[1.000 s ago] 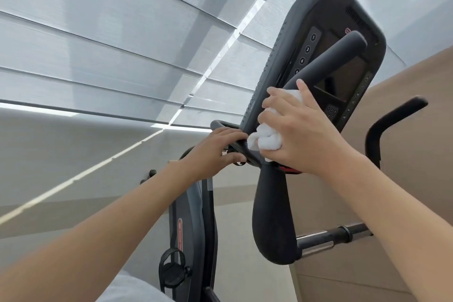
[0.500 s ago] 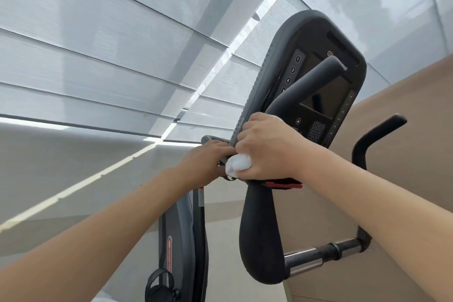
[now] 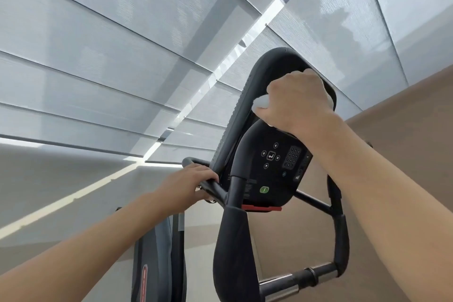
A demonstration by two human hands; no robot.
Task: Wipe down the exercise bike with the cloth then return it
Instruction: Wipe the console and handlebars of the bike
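The black exercise bike fills the right half of the head view, with its console (image 3: 279, 162) tilted toward me. My right hand (image 3: 294, 100) is closed on a white cloth (image 3: 261, 102) and presses it against the upper part of the console, over the screen. Only small bits of the cloth peek out from under the fingers. My left hand (image 3: 188, 182) wraps around the bike's left handlebar (image 3: 213, 187), just left of the console. The centre handle grip (image 3: 232, 247) hangs below the console.
Grey roller blinds (image 3: 110, 56) cover the windows behind the bike. A tan wall (image 3: 416, 110) stands to the right. The right handlebar loop (image 3: 340, 235) with its chrome bar (image 3: 294, 279) sits below my right forearm. The bike's body (image 3: 152, 260) shows at the bottom.
My right hand has carried the cloth from the handle junction below the console up to the console's upper part. My left hand has stayed on the left handlebar.
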